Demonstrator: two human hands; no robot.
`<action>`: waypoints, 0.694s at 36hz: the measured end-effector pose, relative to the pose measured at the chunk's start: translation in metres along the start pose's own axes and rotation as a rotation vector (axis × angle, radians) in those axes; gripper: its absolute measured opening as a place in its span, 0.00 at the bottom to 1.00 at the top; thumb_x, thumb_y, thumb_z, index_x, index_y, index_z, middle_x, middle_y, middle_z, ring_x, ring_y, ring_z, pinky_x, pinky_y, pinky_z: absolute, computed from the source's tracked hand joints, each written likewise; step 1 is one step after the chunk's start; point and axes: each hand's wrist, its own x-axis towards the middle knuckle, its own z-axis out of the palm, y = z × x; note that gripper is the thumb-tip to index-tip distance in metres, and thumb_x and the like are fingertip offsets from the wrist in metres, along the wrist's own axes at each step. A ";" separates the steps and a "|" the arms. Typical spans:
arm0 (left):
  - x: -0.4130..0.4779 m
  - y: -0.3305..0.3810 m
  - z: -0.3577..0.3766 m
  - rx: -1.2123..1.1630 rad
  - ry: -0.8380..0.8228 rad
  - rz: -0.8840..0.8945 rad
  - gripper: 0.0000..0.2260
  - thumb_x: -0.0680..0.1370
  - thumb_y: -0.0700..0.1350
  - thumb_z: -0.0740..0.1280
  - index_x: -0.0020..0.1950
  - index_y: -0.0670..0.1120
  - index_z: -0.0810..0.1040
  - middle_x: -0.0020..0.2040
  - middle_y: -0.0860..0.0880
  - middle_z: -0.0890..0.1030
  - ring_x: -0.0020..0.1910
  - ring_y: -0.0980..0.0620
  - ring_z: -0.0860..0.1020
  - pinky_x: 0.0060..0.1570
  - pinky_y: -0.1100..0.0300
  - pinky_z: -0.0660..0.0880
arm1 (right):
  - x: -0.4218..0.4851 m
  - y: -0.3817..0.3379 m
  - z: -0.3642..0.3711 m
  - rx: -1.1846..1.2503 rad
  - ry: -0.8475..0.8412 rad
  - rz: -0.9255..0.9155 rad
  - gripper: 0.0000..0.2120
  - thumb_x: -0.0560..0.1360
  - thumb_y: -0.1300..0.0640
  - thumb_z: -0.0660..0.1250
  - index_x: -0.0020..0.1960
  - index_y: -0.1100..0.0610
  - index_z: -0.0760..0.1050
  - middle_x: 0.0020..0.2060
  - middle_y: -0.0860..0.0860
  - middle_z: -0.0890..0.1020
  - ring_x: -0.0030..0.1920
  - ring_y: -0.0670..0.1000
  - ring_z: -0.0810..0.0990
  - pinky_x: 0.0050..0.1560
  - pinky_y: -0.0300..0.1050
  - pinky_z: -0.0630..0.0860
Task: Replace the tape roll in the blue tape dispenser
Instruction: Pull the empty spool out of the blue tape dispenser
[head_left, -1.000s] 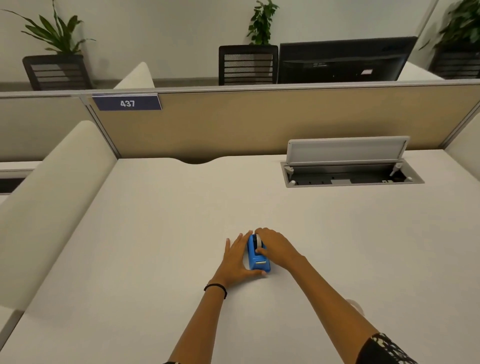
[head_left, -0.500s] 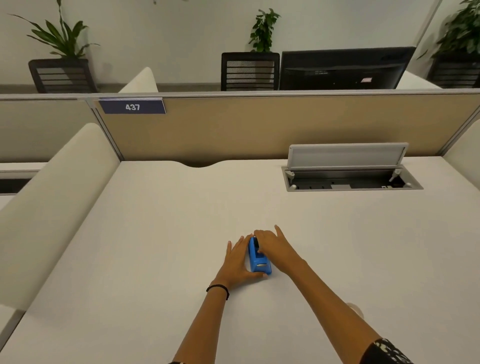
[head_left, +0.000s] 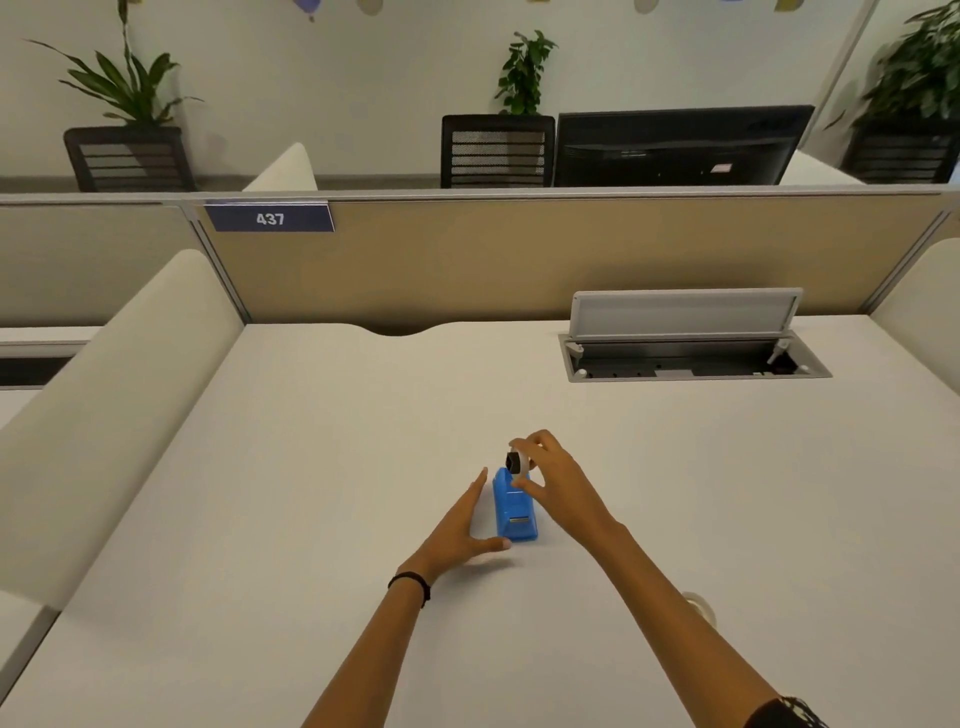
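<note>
The right hand (head_left: 558, 486) is curled, thumb and fingertips pinched on a small roll of pale tape with a black hub (head_left: 517, 461), held just above the rear of the blue plastic tape dispenser (head_left: 511, 506). The left hand (head_left: 457, 530) is spread flat and open, holding nothing; its palm rests against the dispenser's left side with the thumb hooked round the front corner, bracing it on the matte off-white desk (head_left: 311, 493).

As a judgement, the task looks to be at its first half: the roll is out of its cradle, or nearly so, and whether it is the used roll or the fresh one cannot be told. A pale ring-shaped object (head_left: 701, 605), mostly hidden behind the right forearm, may be another roll. Seating a roll and threading the tape to the cutter seem left to do.

The dispenser is a smooth, wedge-shaped block with a small metallic strip near its front; the roll is a narrow, glossy ring
</note>
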 end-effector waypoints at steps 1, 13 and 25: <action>-0.005 0.001 0.001 -0.023 0.026 -0.008 0.42 0.72 0.54 0.70 0.76 0.52 0.44 0.77 0.53 0.49 0.75 0.52 0.52 0.73 0.54 0.53 | -0.003 0.000 -0.001 0.016 0.011 0.002 0.19 0.73 0.59 0.67 0.63 0.57 0.69 0.58 0.56 0.72 0.50 0.48 0.75 0.52 0.37 0.72; -0.056 0.045 0.021 -0.418 0.257 0.101 0.16 0.78 0.48 0.62 0.66 0.54 0.69 0.65 0.56 0.73 0.62 0.61 0.73 0.51 0.77 0.71 | -0.055 -0.001 -0.008 0.263 0.068 0.007 0.20 0.71 0.64 0.68 0.61 0.53 0.72 0.51 0.52 0.76 0.47 0.46 0.76 0.42 0.28 0.73; -0.078 0.084 0.052 -0.550 0.437 0.153 0.10 0.77 0.44 0.64 0.57 0.50 0.77 0.54 0.53 0.81 0.54 0.55 0.78 0.46 0.76 0.73 | -0.103 -0.009 -0.007 0.386 0.125 0.100 0.19 0.70 0.62 0.70 0.55 0.44 0.69 0.47 0.38 0.78 0.46 0.40 0.78 0.44 0.30 0.76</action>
